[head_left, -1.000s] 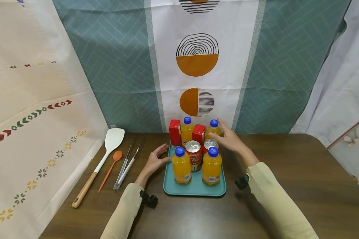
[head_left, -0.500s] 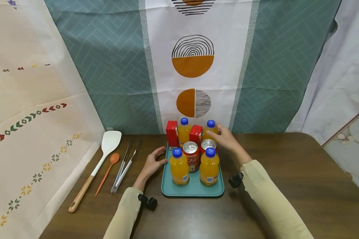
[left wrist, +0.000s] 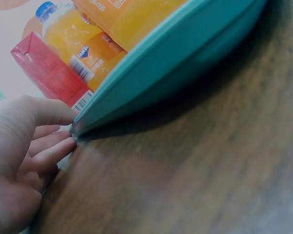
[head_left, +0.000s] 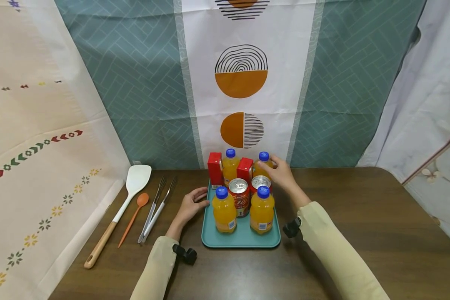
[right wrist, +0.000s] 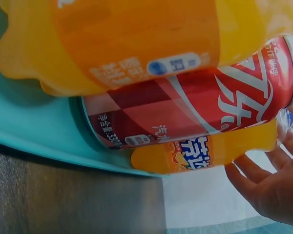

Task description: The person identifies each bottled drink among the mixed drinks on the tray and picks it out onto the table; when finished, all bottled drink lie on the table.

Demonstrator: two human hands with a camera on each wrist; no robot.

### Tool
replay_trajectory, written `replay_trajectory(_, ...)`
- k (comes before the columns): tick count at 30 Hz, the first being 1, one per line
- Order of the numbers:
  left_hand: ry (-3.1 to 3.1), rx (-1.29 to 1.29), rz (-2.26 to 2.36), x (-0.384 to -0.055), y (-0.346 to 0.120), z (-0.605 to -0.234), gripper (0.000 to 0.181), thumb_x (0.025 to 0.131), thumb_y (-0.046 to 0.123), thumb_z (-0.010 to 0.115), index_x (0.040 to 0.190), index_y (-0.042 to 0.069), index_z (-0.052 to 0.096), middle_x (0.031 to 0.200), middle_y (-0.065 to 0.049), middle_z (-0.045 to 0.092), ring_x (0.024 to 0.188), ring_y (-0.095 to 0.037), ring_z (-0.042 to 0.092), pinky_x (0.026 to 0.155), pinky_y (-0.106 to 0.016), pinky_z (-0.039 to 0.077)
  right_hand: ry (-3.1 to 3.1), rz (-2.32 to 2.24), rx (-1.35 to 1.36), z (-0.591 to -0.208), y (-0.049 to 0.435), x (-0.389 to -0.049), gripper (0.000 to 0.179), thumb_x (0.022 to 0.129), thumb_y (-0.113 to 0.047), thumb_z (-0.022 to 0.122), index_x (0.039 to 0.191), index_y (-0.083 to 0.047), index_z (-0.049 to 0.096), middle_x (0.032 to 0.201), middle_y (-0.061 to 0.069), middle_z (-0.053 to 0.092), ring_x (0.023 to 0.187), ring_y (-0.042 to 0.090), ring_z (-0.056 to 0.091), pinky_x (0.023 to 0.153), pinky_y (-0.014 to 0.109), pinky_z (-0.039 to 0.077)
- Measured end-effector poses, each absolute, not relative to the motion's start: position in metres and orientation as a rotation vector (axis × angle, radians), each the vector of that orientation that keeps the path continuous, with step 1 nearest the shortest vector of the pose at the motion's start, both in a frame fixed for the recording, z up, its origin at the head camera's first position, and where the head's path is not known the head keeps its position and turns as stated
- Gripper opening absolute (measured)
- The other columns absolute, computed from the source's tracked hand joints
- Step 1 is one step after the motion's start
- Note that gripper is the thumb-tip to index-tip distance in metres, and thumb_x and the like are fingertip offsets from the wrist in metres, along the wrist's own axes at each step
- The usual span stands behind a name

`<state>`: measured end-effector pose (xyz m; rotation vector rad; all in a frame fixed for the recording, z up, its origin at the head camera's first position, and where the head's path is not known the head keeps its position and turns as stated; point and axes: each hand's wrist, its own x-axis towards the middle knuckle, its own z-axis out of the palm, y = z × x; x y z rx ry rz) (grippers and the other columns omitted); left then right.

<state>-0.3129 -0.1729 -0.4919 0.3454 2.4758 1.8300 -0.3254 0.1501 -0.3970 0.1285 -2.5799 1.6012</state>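
On a teal tray (head_left: 241, 241) stand several orange soda bottles with blue caps, two red soda cans and two red cartons. My right hand (head_left: 283, 174) is at the back right orange soda bottle (head_left: 263, 157), its thumb in front and its fingers behind the upper part. In the right wrist view a red can (right wrist: 195, 105) stands before that bottle. My left hand (head_left: 190, 204) pinches the tray's left rim; in the left wrist view the thumb (left wrist: 56, 112) lies at the rim's top and the fingertips below. Beside it is the left red carton (left wrist: 51, 70).
Left of the tray lie a white turner (head_left: 123, 206) with a wooden handle, an orange spoon (head_left: 135, 216) and metal tongs (head_left: 157, 212). A patterned cloth (head_left: 243, 83) hangs behind the wooden table (head_left: 341, 200).
My right hand's thumb and fingers have drawn closer round the back right bottle. The left hand keeps its place at the tray rim. The head view has shifted slightly.
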Motion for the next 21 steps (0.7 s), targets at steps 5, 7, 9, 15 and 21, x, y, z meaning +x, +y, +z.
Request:
replay_trajectory(5, 2.503, 0.316, 1.817, -0.311, -0.173, -0.493, 0.051, 0.088, 0.001, 0.066, 0.137, -0.005, 0.051, 0.139, -0.025, 0.055, 0.129, -0.037, 0.055, 0.103, -0.040, 0.049, -2.530, 1.645, 0.118, -0.398, 0.147, -0.324, 0.055, 0.096, -0.036, 0.060, 0.140, -0.005, 0.051, 0.145, 0.020, 0.051, 0.129, 0.041, 0.051, 0.107, 0.053, 0.044)
replay_trajectory(7, 2.512, 0.286, 1.796, -0.309, -0.173, -0.493, 0.050, 0.089, 0.003, 0.067, 0.136, -0.003, 0.053, 0.137, -0.024, 0.057, 0.128, -0.036, 0.056, 0.103, -0.040, 0.049, -2.515, 1.658, 0.100, -0.398, 0.145, -0.321, 0.052, 0.096, -0.034, 0.061, 0.137, -0.003, 0.053, 0.142, 0.021, 0.053, 0.127, 0.040, 0.052, 0.107, 0.052, 0.045)
replay_trajectory(9, 2.509, 0.263, 1.780, -0.306, -0.172, -0.491, 0.049, 0.089, 0.004, 0.067, 0.135, -0.003, 0.054, 0.135, -0.024, 0.058, 0.127, -0.036, 0.056, 0.104, -0.041, 0.049, -2.500, 1.672, 0.073, -0.398, 0.143, -0.319, 0.051, 0.096, -0.032, 0.062, 0.135, -0.002, 0.055, 0.139, 0.022, 0.056, 0.125, 0.039, 0.053, 0.107, 0.051, 0.046)
replay_trajectory(15, 2.515, 0.288, 1.741, -0.292, -0.169, -0.468, 0.048, 0.089, 0.003, 0.065, 0.134, -0.008, 0.053, 0.134, -0.028, 0.058, 0.127, -0.040, 0.055, 0.104, -0.047, 0.047, -2.467, 1.750, -0.008, -0.399, 0.138, -0.318, 0.053, 0.097, -0.031, 0.060, 0.140, -0.002, 0.051, 0.141, 0.021, 0.054, 0.129, 0.038, 0.050, 0.111, 0.051, 0.042)
replay_trajectory(21, 2.514, 0.309, 1.739, -0.289, -0.167, -0.458, 0.048, 0.089, 0.003, 0.065, 0.134, -0.007, 0.054, 0.134, -0.026, 0.058, 0.127, -0.039, 0.056, 0.106, -0.046, 0.046, -2.413, 1.783, -0.054, -0.398, 0.138, -0.320, 0.053, 0.095, -0.030, 0.062, 0.140, -0.003, 0.051, 0.143, 0.021, 0.053, 0.131, 0.037, 0.049, 0.112, 0.050, 0.041)
